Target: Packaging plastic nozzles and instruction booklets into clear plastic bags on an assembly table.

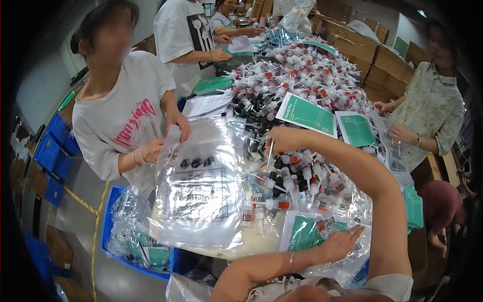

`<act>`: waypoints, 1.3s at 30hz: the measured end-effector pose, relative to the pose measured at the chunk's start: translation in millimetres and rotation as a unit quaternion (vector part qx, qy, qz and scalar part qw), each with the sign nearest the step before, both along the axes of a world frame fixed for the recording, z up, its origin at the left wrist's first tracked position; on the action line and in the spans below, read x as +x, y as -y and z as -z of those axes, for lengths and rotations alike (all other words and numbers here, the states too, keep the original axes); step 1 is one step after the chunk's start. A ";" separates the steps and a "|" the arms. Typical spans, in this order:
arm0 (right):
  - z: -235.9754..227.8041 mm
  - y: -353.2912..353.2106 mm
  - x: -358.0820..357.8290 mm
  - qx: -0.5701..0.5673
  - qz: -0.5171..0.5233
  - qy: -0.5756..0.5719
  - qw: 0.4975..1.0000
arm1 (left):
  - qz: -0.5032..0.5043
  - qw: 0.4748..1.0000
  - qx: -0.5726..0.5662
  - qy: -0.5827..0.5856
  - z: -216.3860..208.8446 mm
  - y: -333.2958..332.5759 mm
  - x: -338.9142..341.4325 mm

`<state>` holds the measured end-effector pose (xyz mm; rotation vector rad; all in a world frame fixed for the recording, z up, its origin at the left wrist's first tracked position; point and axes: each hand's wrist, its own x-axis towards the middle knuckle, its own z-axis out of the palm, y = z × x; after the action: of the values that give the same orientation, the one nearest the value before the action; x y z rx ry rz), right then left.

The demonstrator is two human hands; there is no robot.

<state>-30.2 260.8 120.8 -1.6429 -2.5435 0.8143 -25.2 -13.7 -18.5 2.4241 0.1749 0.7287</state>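
My left hand (341, 245), with a ring and a bangle, grips a clear plastic bag (354, 259) at the table's near edge. Inside or under the plastic show a green-and-white booklet (302, 234) and small red-capped parts. Stretched across the table, my right hand (283, 140) is closed at the near left side of the heap, with a thin, silvery-dark piece (270, 155) hanging below its fingers. Below it lie loose small clear bottles with red caps and white nozzle tips (297, 178). The bag hides part of my left fingers.
A big heap of similar bottles (307, 75) fills the table, with green booklets (308, 115) on it. At left a co-worker holds a large clear bag (201, 186); another stands at right. A blue bin (173, 261) with bagged items sits below. Cardboard boxes (352, 48) stand behind.
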 end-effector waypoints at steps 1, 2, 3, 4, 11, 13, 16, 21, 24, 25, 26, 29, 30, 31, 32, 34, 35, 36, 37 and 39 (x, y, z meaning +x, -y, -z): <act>14.3 -0.4 5.6 0.014 -0.061 0.048 0.997 | -0.020 0.999 0.019 0.041 -0.1 1.6 1.7; 26.4 -1.8 13.2 0.027 -0.122 0.096 0.987 | -0.015 0.999 0.022 0.042 -0.5 3.7 3.7; 23.8 2.6 9.5 0.028 -0.123 0.094 0.988 | -0.005 1.000 0.012 0.021 -3.8 2.7 1.4; 21.3 5.9 4.9 0.001 -0.131 0.132 0.982 | 0.004 1.000 0.002 0.001 -5.3 2.1 -0.4; 30.2 11.6 -24.6 0.050 -0.185 0.326 0.926 | 0.026 1.000 -0.003 0.016 1.0 0.4 -2.1; 44.2 10.2 -22.7 0.079 -0.175 0.335 0.923 | 0.043 0.999 0.001 -0.008 -1.3 -0.4 -0.8; 56.4 7.9 -21.2 0.123 -0.154 0.347 0.917 | 0.038 0.999 -0.004 0.001 -0.5 -2.0 -1.0; 25.9 9.4 -16.6 0.047 -0.138 0.298 0.943 | 0.023 1.000 -0.005 0.015 4.5 1.9 1.7; 19.3 10.7 -13.7 -0.031 -0.152 0.209 0.965 | -0.007 0.998 0.019 0.055 14.8 3.0 7.7; 21.4 13.3 -11.8 -0.080 -0.150 0.144 0.975 | -0.021 0.995 0.033 0.087 14.3 3.0 8.1; 31.8 18.7 -10.5 -0.023 -0.160 0.132 0.978 | -0.020 0.995 0.035 0.088 13.5 3.9 8.4; 52.7 29.9 -14.0 0.039 -0.164 0.143 0.975 | -0.007 0.997 0.025 0.076 13.2 2.8 6.5; 53.2 31.6 -16.5 -0.011 -0.166 0.179 0.970 | -0.014 0.995 0.034 0.092 13.7 4.5 7.0; 53.4 33.5 -17.6 -0.010 -0.166 0.179 0.970 | -0.021 0.993 0.043 0.108 14.6 5.4 7.5; 53.6 35.4 -18.1 -0.021 -0.169 0.160 0.972 | -0.021 0.993 0.044 0.107 15.8 5.2 7.8; 46.4 39.4 -23.0 -0.032 -0.172 0.140 0.975 | -0.016 0.994 0.044 0.098 16.5 4.8 8.0; 42.7 40.1 -25.9 -0.054 -0.165 0.154 0.973 | -0.016 0.994 0.043 0.098 17.0 4.9 8.3; 39.8 40.9 -28.1 -0.075 -0.156 0.168 0.971 | -0.020 0.993 0.047 0.106 17.5 5.4 8.3; 43.0 39.4 -28.9 -0.075 -0.153 0.166 0.971 | -0.025 0.992 0.052 0.115 18.2 6.1 8.2; 50.3 36.1 -30.6 -0.052 -0.169 0.186 0.966 | -0.012 0.996 0.038 0.084 18.3 7.0 7.9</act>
<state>-60.8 224.7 70.5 -1.5328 -3.1579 0.7203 -17.3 -20.7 -36.8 2.4208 0.1112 0.9619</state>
